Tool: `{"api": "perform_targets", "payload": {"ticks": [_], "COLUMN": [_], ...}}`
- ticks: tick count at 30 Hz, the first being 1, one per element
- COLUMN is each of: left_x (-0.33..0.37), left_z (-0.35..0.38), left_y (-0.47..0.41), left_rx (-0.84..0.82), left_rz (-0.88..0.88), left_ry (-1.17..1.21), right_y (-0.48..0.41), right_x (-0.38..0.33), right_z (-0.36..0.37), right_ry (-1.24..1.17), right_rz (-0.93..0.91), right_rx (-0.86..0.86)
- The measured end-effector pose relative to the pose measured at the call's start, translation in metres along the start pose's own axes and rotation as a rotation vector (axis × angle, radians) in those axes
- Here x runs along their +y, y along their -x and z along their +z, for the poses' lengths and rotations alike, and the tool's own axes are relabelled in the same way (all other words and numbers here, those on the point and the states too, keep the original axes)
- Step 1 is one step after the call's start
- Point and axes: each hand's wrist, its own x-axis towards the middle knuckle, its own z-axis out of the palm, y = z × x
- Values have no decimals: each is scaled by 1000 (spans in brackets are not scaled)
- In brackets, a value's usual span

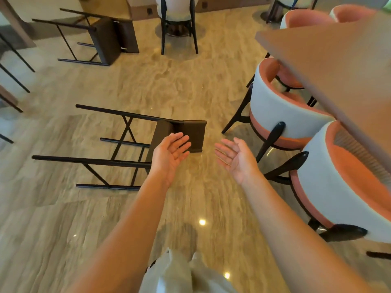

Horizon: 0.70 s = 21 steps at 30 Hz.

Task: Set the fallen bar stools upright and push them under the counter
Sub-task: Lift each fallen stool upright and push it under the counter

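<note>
A dark bar stool (127,144) lies on its side on the polished floor in front of me, legs pointing left, brown seat and backrest to the right. My left hand (171,154) hovers palm up in front of its seat, fingers straight, holding nothing. My right hand (236,159) is palm up to the right of the stool, over bare floor, also holding nothing. A second fallen bar stool (105,37) lies on its side at the far left, legs pointing left.
A brown table top (338,66) juts in from the right with several orange-and-white tub chairs (281,111) around it. Another white chair (177,22) stands at the back. Thin dark legs of other furniture (12,68) show at the left edge.
</note>
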Motion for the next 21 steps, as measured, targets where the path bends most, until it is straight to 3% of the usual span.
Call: {"api": "perform_targets", "payload": {"ticks": [21], "left_x": [24], "left_z": [44], "left_y": [-296], "left_rx": [109], "left_rz": [-137], "left_ry": [-8], "right_y": [-257], "right_x": [-98], "right_z": [29], "right_ry": [-107], "right_rz": [114], "right_rx": [89]}}
